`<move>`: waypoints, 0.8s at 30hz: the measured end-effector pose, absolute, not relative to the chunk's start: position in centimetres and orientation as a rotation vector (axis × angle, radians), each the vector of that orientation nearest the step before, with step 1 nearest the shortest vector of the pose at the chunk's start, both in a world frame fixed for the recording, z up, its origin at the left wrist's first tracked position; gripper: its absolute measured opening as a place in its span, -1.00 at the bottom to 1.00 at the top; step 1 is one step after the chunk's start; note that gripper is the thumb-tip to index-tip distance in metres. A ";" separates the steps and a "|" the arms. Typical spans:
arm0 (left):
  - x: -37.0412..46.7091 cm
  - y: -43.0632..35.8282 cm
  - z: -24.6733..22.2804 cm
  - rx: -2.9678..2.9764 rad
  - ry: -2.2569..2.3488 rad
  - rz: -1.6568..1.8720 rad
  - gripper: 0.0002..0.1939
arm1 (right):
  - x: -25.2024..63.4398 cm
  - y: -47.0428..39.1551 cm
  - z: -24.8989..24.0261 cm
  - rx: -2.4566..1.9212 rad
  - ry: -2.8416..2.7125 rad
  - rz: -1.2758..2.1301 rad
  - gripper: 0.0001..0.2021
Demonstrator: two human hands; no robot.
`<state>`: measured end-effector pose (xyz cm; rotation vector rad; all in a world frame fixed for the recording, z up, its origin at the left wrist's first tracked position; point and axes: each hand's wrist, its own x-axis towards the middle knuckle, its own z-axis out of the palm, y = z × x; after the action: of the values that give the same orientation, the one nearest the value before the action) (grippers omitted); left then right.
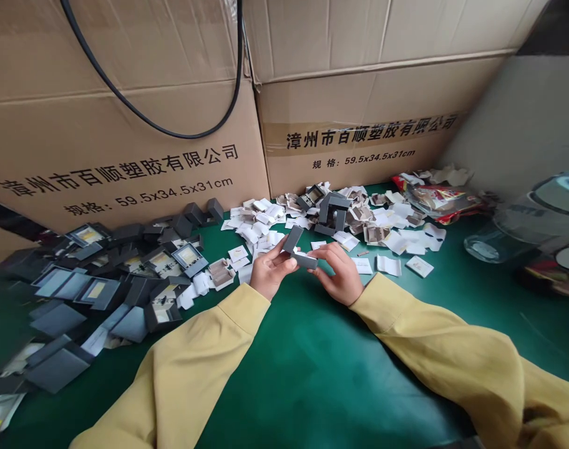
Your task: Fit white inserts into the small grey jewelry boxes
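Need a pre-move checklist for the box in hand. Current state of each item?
1. Left hand holding the small gray box: ok.
2. Right hand at the box's right end: ok; whether it pinches firmly, cannot tell.
3. Lid open: ok, tilted up from the base.
4. Inside of the box checked: cannot tell, some white shows but too small to identify.
5. Surroundings free of loose pieces: not ok, white pieces lie scattered close beyond the hands.
6. Clear container away from the hands: ok, well off to the right.
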<state>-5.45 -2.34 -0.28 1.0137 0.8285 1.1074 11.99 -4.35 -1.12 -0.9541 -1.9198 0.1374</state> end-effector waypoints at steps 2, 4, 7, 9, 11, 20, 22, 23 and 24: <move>-5.4 -2.3 -0.2 1.003 0.823 1.104 -0.28 | 12.0 -4.4 -1.0 -0.941 -1.905 0.121 -0.83; -5.4 -2.4 -0.2 0.989 0.794 1.091 -0.28 | 12.0 -4.4 -0.8 -0.941 -1.894 0.108 -0.83; -5.4 -2.5 -0.1 0.959 0.704 1.076 -0.31 | 12.0 -4.3 -0.8 -0.962 -1.894 0.108 -0.83; -5.3 -2.5 -0.1 0.946 0.672 1.062 -0.32 | 12.1 -4.3 -0.9 -0.968 -1.890 0.117 -0.83; -5.2 -2.6 0.0 0.934 0.685 1.045 -0.31 | 12.1 -4.2 -1.0 -0.962 -1.887 0.119 -0.82; -5.4 -2.6 0.5 0.956 0.718 1.071 -0.28 | 12.0 -4.3 -1.1 -0.931 -1.890 0.126 -0.80; -5.3 -2.5 0.3 0.967 0.729 1.074 -0.25 | 12.0 -4.3 -1.0 -0.942 -1.885 0.129 -0.81; -5.3 -2.5 0.1 0.973 0.727 1.081 -0.22 | 12.0 -4.3 -1.0 -0.944 -1.879 0.134 -0.82; -5.3 -2.5 0.0 0.981 0.717 1.089 -0.20 | 12.0 -4.3 -0.9 -0.941 -1.870 0.140 -0.82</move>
<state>-5.28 -2.53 -0.01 0.9806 0.7166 1.0894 11.96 -4.33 -0.94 -0.9411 -1.8704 0.1395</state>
